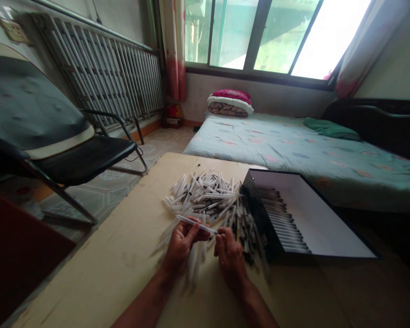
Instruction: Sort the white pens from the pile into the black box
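The left hand (182,243) pinches a white pen (194,224) between thumb and fingers, holding it crosswise above the table. The right hand (229,256) is blurred, with its fingers curled right by the pen's far end; I cannot tell whether they grasp it. Just beyond both hands, a loose pile of pens (205,198), white with dark parts, spreads under the hands on a pale table (123,259). Touching the right side of the pile sits an open black box (259,214) with a white inside and neat rows of pens (283,223) along 1 side. Past the table stand a black chair (82,157) on the left and a bed (276,155) with pillows (230,102) beneath a window (253,36).
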Demonstrator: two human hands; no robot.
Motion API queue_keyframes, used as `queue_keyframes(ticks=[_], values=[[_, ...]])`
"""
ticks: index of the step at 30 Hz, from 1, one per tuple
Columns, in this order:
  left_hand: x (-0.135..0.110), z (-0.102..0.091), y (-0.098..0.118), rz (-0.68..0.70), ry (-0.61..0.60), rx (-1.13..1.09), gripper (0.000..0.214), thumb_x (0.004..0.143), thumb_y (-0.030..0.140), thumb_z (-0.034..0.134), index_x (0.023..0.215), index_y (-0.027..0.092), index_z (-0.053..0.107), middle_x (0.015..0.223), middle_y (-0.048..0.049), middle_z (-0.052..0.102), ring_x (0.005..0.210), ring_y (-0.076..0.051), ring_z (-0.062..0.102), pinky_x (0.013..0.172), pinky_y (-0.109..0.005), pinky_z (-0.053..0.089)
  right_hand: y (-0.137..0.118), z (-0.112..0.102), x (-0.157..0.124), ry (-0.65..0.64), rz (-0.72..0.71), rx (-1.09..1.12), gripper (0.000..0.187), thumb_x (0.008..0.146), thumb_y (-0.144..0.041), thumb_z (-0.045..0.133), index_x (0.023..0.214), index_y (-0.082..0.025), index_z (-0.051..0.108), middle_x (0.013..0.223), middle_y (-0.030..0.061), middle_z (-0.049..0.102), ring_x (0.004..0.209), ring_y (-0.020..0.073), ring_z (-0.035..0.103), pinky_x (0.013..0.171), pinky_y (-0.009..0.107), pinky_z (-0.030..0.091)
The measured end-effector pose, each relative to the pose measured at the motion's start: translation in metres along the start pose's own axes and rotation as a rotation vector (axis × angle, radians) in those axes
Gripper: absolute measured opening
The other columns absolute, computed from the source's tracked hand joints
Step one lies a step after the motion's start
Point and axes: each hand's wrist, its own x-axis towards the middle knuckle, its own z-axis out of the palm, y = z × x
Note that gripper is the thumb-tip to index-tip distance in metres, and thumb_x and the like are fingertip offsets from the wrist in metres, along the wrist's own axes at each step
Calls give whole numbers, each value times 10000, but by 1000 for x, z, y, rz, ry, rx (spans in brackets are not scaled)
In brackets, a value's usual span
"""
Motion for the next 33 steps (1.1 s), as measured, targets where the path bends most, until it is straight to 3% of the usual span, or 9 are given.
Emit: queue_keyframes(ticks=[9,18,20,23,25,28,31,33], values=[[0,-3,-2,5,-60,51,261,751,304,683,883,158,511,753,-47,719,645,-177,683,684,-339,555,3,1,-1,-13,7,-20,328,970,-320,279,695,-215,424,520,-58,444,456,94,463,507,201,315],[-1,0,3,2,-83,77,260,739,313,692,863,162,521,743,-42,714,652,-185,681,665,-333,551,0,-1,-2,5,27,-59,398,974,-329,263,637,-216,444,457,-49,469,418,104,473,507,209,354],[-1,1,4,13,-76,94,244,744,307,686,862,162,529,728,-36,709,639,-181,676,650,-320,545,-3,-2,-1,47,5,-68,350,965,-326,299,724,-200,520,556,-20,551,501,116,536,544,211,399],[-2,1,2,61,-81,149,218,730,294,696,836,156,565,717,-29,694,644,-172,662,641,-300,533,-5,-2,1,91,-113,-99,256,913,-342,437,1061,-169,556,871,60,650,755,165,618,683,258,470],[-2,2,-2,102,-99,222,197,721,286,701,819,149,599,704,-24,675,628,-156,637,612,-271,515,-4,0,3,50,-204,-104,322,906,-316,454,1189,-176,518,1010,91,645,878,187,620,761,286,480],[-3,2,-5,181,-82,392,199,760,301,656,899,162,624,696,-12,637,580,-137,591,553,-249,481,-1,3,3,9,-230,-91,289,939,-249,356,1138,-198,561,986,84,657,877,178,628,764,277,481],[-5,5,-3,344,-9,705,192,807,297,591,965,196,628,794,-35,635,687,-170,607,649,-287,488,5,3,3,178,-104,-98,248,932,-270,354,996,-178,575,864,71,655,765,173,630,687,267,480],[-5,9,1,441,-25,955,151,827,254,549,932,202,643,868,-57,630,792,-194,604,740,-315,474,10,1,3,279,-12,-83,230,926,-300,358,944,-172,548,785,50,637,673,162,612,624,255,469]])
